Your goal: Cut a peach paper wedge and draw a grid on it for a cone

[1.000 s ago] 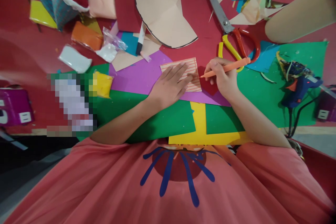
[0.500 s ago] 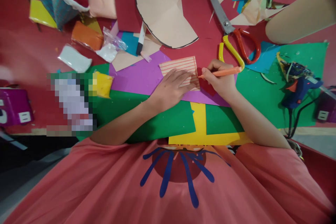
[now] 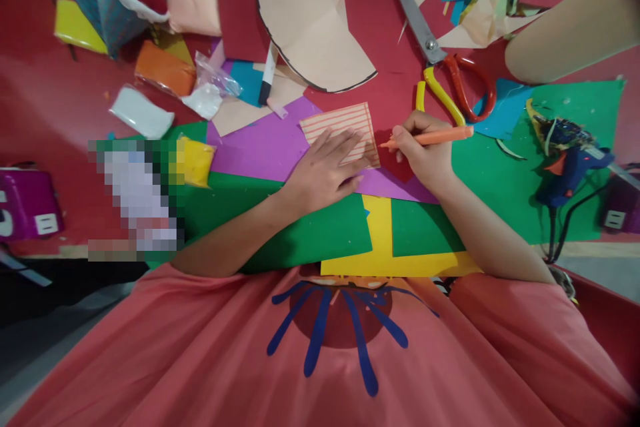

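A small cream paper piece with orange stripes (image 3: 345, 117) lies over purple and red sheets in the middle. My left hand (image 3: 327, 163) rests flat on its lower part, fingers stretched out. An orange felt-tip pen (image 3: 445, 136) is pinched in my right hand (image 3: 427, 150), just right of the striped paper. The pen's tip hovers or rests close to the paper's right edge; whether it touches anything I cannot tell. Behind my right hand lie scissors (image 3: 431, 47) with one red and one yellow handle, partly covered by the hand and pen.
A blue glue gun (image 3: 567, 177) with its cable lies at the right. Paper scraps (image 3: 485, 7) and a beige tube (image 3: 575, 27) are at the back right. A cut beige paper shape (image 3: 310, 27) is at the back. Clay packets (image 3: 165, 69) lie at the left.
The striped paper has shifted slightly up and left and turned a little under my left hand. My right hand has moved slightly right with the pen.
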Action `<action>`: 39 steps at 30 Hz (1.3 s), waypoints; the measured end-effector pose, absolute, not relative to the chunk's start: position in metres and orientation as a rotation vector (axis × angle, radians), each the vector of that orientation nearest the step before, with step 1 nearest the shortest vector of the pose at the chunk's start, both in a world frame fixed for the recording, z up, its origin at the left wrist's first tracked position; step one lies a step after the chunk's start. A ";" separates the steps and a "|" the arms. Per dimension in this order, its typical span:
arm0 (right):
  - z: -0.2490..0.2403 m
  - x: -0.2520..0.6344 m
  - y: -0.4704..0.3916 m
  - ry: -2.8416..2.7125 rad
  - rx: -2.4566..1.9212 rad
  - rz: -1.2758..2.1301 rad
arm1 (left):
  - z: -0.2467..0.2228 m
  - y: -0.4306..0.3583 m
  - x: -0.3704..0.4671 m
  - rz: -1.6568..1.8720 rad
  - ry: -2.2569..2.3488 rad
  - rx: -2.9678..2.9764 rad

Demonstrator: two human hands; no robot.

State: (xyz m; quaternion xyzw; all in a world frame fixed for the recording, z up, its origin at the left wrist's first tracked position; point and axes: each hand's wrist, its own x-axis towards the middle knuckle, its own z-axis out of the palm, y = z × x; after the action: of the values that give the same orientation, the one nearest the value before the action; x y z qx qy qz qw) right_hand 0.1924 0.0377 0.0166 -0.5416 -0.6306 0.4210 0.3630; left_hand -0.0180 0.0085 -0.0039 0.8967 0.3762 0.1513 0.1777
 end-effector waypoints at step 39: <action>0.016 0.188 0.040 -1.798 -1.415 1.130 | -0.002 0.009 -0.018 0.374 1.103 2.486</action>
State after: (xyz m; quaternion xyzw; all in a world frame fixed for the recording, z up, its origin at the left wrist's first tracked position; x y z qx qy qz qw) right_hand 0.1878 0.0401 0.0161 -0.5305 -0.6741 0.4237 0.2909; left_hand -0.0185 0.0092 -0.0017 0.8879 0.3938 0.1334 0.1969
